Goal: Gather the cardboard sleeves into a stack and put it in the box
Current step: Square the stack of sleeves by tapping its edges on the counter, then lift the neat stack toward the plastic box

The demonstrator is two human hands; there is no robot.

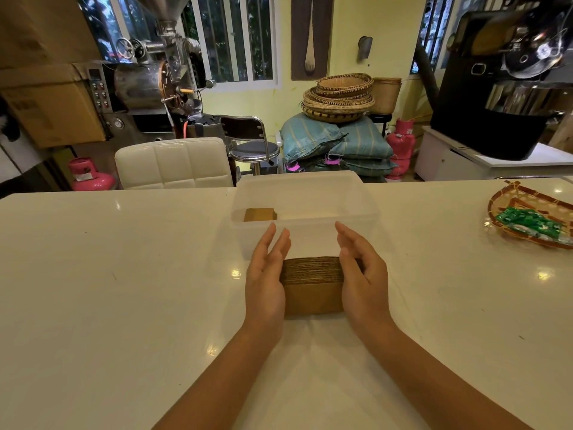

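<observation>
While pressing flat-palmed from nine and three o'clock, left hand (266, 282) and right hand (362, 279) bracket the stack of cardboard sleeves (313, 285) on the white table (124, 274), fingers extended, apparently not gripping. Just at twelve o'clock, clear plastic box (305, 209), holding what looks like a smaller sleeve bundle (259, 214). Risk: uneven squeeze on lifting, middle sleeves fanning or dropping out.

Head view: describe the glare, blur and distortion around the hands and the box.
Head view: small bright lamp reflections dot the glossy white table; wide-angle bending curves its far edge and tilts the background; the clear plastic box looks hazy, so the few brown sleeves inside read soft; the brown cardboard sleeve stack between the left hand and right hand is fairly sharp.
</observation>
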